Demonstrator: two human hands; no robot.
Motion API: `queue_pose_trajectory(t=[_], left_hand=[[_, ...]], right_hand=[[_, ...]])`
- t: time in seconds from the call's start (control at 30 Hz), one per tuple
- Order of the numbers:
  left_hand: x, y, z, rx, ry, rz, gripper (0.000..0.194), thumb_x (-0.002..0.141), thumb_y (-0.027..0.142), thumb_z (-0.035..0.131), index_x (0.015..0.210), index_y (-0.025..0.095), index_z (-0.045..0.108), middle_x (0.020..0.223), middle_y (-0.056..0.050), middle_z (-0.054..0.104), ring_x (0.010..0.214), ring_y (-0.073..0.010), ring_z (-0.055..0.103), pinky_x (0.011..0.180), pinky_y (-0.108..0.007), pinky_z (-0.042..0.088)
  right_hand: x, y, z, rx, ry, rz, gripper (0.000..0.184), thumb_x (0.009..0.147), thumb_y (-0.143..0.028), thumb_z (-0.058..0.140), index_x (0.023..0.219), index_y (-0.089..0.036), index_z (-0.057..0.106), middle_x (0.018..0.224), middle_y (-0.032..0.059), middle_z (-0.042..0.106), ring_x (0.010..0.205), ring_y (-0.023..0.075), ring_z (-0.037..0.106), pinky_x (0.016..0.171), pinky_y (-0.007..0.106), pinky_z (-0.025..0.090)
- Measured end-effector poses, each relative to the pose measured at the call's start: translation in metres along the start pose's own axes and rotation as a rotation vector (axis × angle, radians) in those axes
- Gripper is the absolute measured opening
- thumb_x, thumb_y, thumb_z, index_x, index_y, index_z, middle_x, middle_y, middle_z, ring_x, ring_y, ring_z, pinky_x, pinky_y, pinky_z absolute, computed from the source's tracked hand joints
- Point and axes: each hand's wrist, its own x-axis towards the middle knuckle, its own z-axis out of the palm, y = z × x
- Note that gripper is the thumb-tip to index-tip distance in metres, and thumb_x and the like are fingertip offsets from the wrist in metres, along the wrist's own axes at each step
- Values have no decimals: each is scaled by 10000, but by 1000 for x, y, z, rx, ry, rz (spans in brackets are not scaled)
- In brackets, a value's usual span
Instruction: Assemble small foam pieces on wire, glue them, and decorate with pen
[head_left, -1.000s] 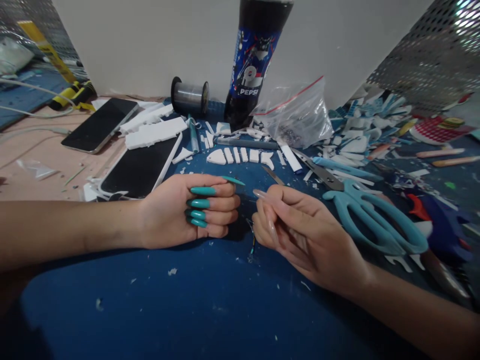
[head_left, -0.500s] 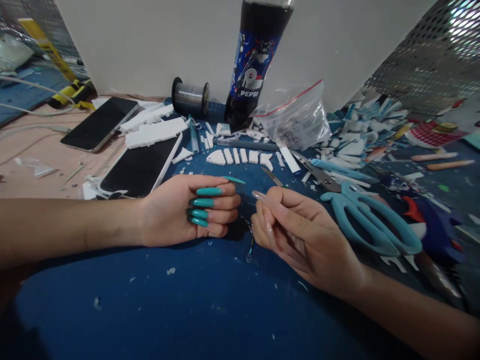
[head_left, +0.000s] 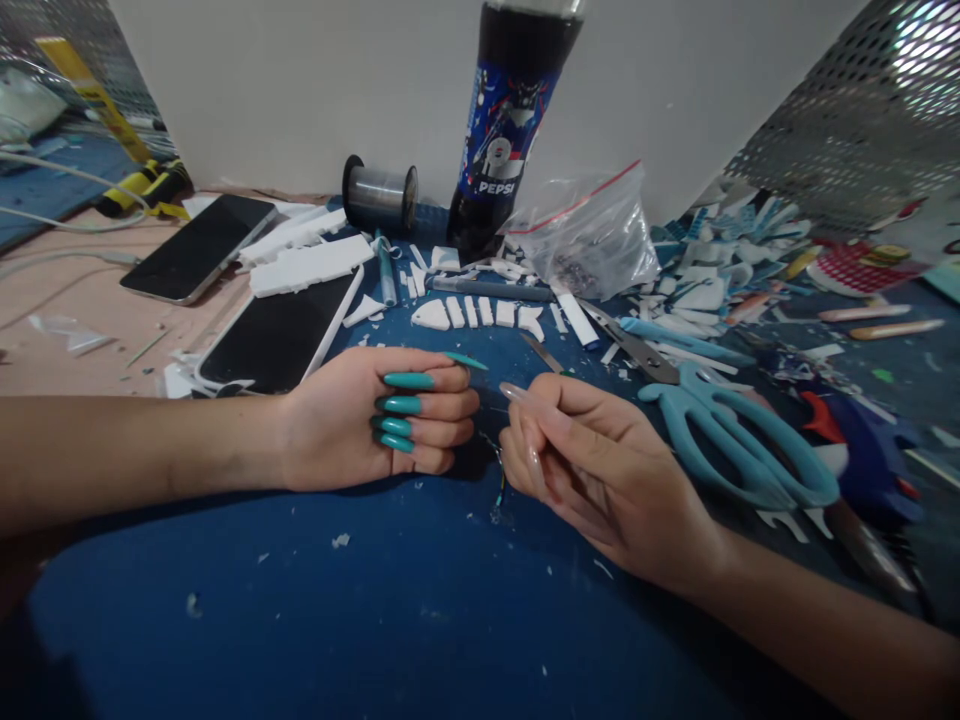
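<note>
My left hand [head_left: 375, 420] lies palm up on the blue table mat [head_left: 315, 620], its long teal nails folded toward the palm; I see nothing inside it. Across a narrow gap, my right hand [head_left: 600, 465] has its fingers curled, with the thumb against the index finger. No object shows in its grip. Just beyond both hands, white foam pieces laid out as a fish [head_left: 480, 313] have a head, several strips and a tail. A pair of blue-handled scissors [head_left: 739, 440] rests beside my right hand, and a thin blade [head_left: 541, 352] lies in front of it.
A Pepsi bottle [head_left: 502, 130] stands at the back between a spool of clear line [head_left: 380, 195] and a zip bag [head_left: 600, 230]. Two phones [head_left: 199, 248] lie at left, one under white foam slabs [head_left: 311, 265]. Foam scraps [head_left: 712, 260] pile up at right, near a blue glue gun [head_left: 870, 450].
Both hands keep nearly the same pose and place. The view has shifted a little, so things at the right sit slightly farther left. Nothing was picked up or put down.
</note>
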Motion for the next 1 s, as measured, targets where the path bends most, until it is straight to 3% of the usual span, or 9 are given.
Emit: queue_pose_trajectory(t=[0.37, 0.57, 0.8, 1.0], left_hand=[[1, 0, 0, 150, 27, 21, 373, 892, 266, 423, 568, 191, 255, 580, 38, 157, 482, -97, 125, 417, -266, 228], [0, 0, -1, 110, -23, 22, 390, 896, 242, 414, 564, 190, 217, 559, 42, 151, 482, -97, 109, 441, -277, 185], [0, -1, -1, 133, 9, 30, 389, 881, 244, 415, 554, 203, 208, 551, 46, 127, 475, -103, 89, 448, -286, 164], [1, 0, -1, -66, -13, -13, 385, 889, 209, 438, 552, 181, 255, 535, 57, 159, 468, -78, 125, 443, -227, 214]], right_hand=[[0, 1, 0, -24, -3, -9, 278, 910, -305, 545, 666, -177, 511, 482, -59, 462, 381, 35, 312, 418, 235, 179], [0, 0, 0, -13, -9, -1, 277, 914, -296, 537, 667, -174, 509, 486, -57, 468, 375, 31, 296, 413, 235, 169], [0, 1, -1, 4, -6, 1, 291, 924, -269, 527, 652, -167, 512, 477, -56, 462, 385, 31, 317, 412, 237, 168], [0, 0, 0, 5, -15, 4, 284, 926, -268, 526, 661, -166, 515, 478, -56, 469, 373, 26, 310, 407, 231, 172]])
